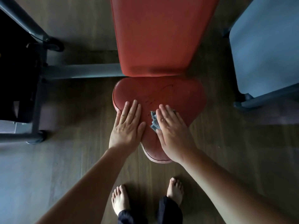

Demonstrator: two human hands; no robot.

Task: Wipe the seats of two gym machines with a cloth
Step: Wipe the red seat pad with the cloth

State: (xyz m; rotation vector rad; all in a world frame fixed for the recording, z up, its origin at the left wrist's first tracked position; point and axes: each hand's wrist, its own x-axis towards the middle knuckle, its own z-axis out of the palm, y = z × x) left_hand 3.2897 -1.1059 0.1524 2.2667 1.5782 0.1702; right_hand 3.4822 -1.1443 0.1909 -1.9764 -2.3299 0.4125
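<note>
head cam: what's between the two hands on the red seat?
In the head view, a strip of bare red seat separates the left hand from the right hand; the blue-grey cloth bunches out from under the right hand's thumb side.

Dim, cool indoor light, strongest on the brown wood-plank floor (32, 167) at lower left. Black shadow in the upper left corner. Soft overall focus; wide-angle bending toward edges. No glare.

Bare forearms (90, 180), bare feet (120, 199), dark trouser cuffs (169, 210) at the ankles.
</note>
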